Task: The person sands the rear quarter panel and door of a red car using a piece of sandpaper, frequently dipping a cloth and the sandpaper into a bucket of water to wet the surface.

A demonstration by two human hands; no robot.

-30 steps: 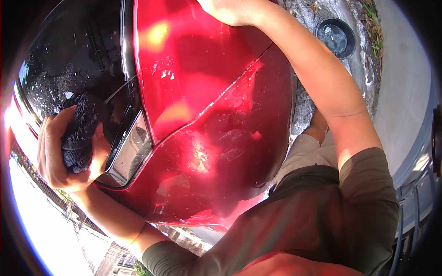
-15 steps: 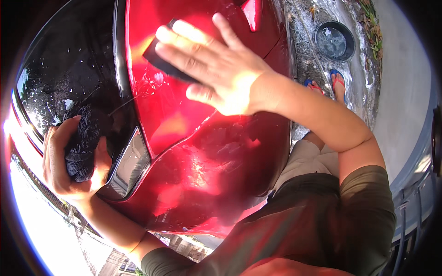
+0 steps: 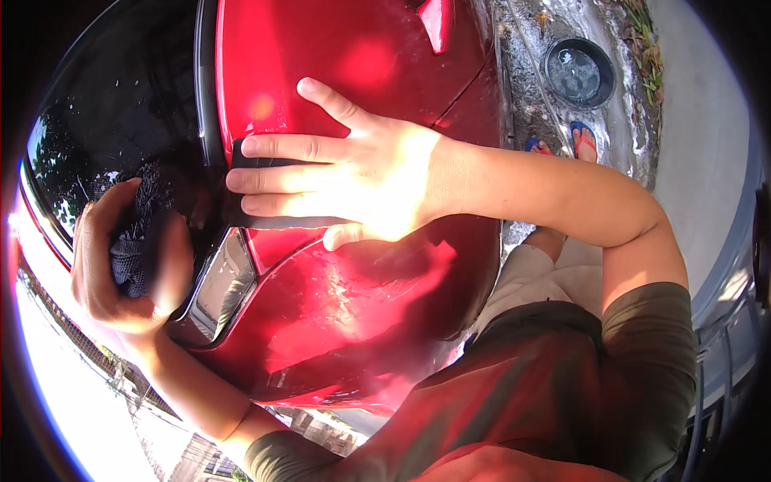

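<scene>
My left hand (image 3: pixel 100 277) is curled around a bunched dark cloth (image 3: pixel 130 261) with a knitted-looking weave, against the wet black glass (image 3: pixel 104 104) of a car. Farther right, my right hand (image 3: pixel 361 173) lies flat with its fingers spread, over a thin black pad (image 3: pixel 289 222). The pad sits under the fingers on the glossy red body panel (image 3: pixel 345 281), reaching the black trim along the glass. Most of the pad is hidden by the hand.
A clear light lens (image 3: pixel 225 281) is set into the corner between glass and red panel. On the wet ground at the upper right stands a black basin (image 3: pixel 580 72) of water. My feet in blue sandals (image 3: pixel 583 138) are near it, with a pale wall beyond.
My right hand has slid left and toward me with the black pad, turning so its fingers point straight left. My left hand has hardly shifted and still grips the dark cloth.
</scene>
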